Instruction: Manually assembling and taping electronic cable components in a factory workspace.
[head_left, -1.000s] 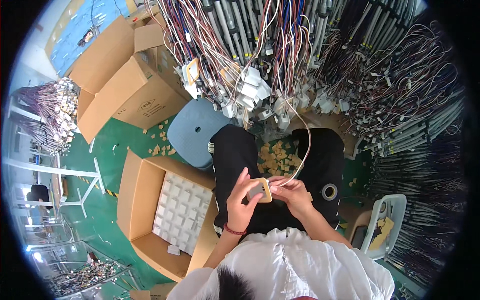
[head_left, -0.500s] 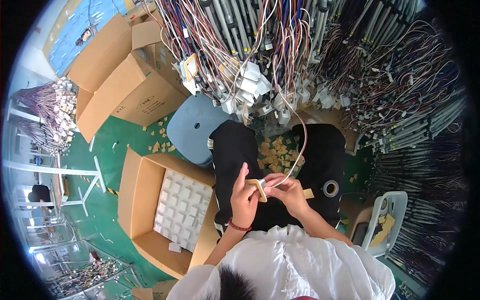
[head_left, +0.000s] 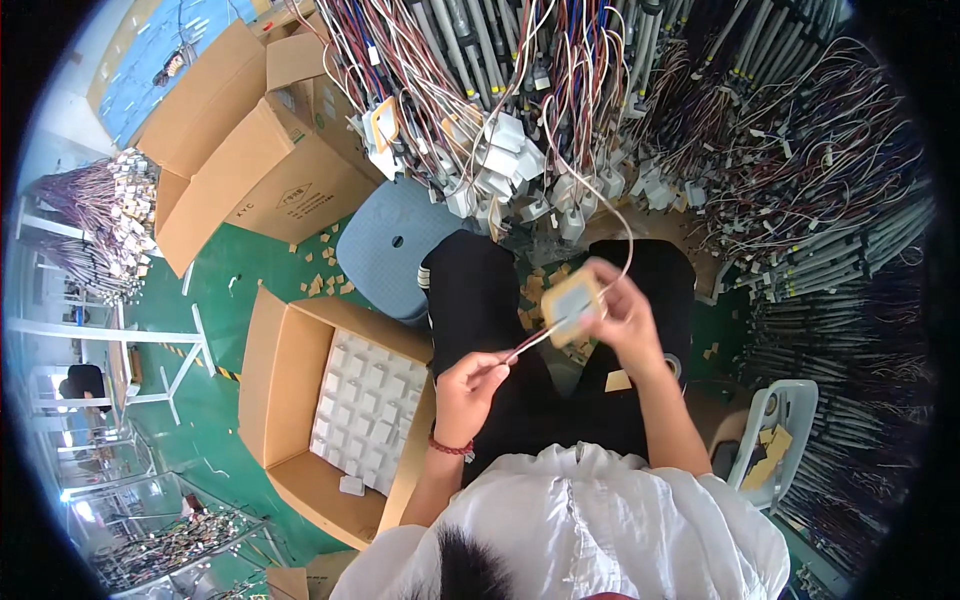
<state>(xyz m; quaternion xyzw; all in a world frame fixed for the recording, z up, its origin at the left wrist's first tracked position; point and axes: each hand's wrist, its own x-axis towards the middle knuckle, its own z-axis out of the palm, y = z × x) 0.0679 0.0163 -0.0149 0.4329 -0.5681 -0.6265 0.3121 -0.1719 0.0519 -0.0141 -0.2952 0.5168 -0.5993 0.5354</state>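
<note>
Above my lap, my right hand [head_left: 630, 325] grips a flat squarish piece [head_left: 570, 300] with a tan rim and a pale grey middle; motion blurs it slightly. A thin white and dark red wire [head_left: 530, 343] runs from this piece to my left hand [head_left: 468, 395], whose thumb and fingers pinch it. Past the right hand, a pale wire [head_left: 630, 240] loops up toward the hanging wire bundles [head_left: 450, 90]. White blocky parts [head_left: 505, 150] dangle at the lower ends of those bundles.
An open cardboard box [head_left: 285, 385] with rows of white parts stands at the left. Behind it are a blue stool [head_left: 385, 260] and a larger carton [head_left: 310, 195]. Tan scraps [head_left: 325, 285] litter the green floor. A tape roll [head_left: 673, 367] and a clear bin [head_left: 795, 420] are at the right.
My right hand has moved up and away from the left with the squarish piece. My left hand has come off the piece, dropped lower and now pinches the wire.
</note>
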